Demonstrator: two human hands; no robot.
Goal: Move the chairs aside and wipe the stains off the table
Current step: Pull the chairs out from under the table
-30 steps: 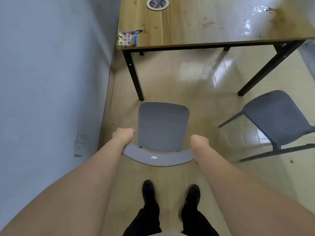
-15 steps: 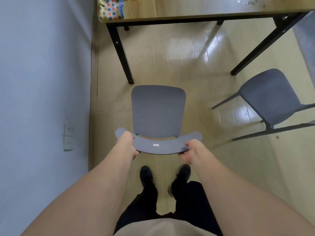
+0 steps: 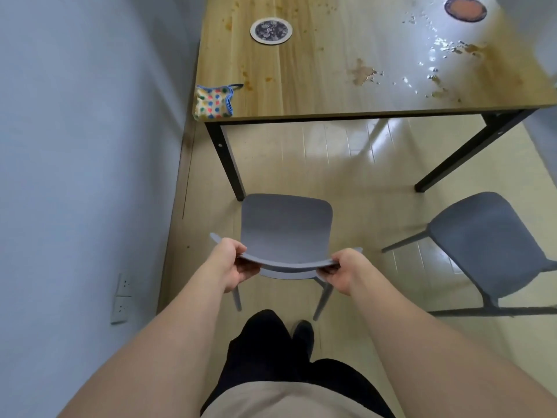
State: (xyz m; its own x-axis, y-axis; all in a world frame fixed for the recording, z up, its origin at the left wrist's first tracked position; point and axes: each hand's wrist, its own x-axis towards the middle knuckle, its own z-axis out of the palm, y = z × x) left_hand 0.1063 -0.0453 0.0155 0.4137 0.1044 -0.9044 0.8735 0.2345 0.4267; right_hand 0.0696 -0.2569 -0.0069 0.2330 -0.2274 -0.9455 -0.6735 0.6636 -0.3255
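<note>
Your left hand (image 3: 233,263) and right hand (image 3: 342,274) are both clamped on the curved back of the chair (image 3: 286,230), one at each end. Hold both ends the same so the chair does not twist. I think it is best to pull it toward your feet, then set all its legs down flat. Past your grip is the seat, and past the seat is the table (image 3: 331,95), well apart from your hands. The stains (image 3: 363,72) are up there, far ahead and to the right of your grip. The cloth (image 3: 214,102) sits on the near left corner. Another chair (image 3: 485,245) stands off to the right of your right hand.
</note>
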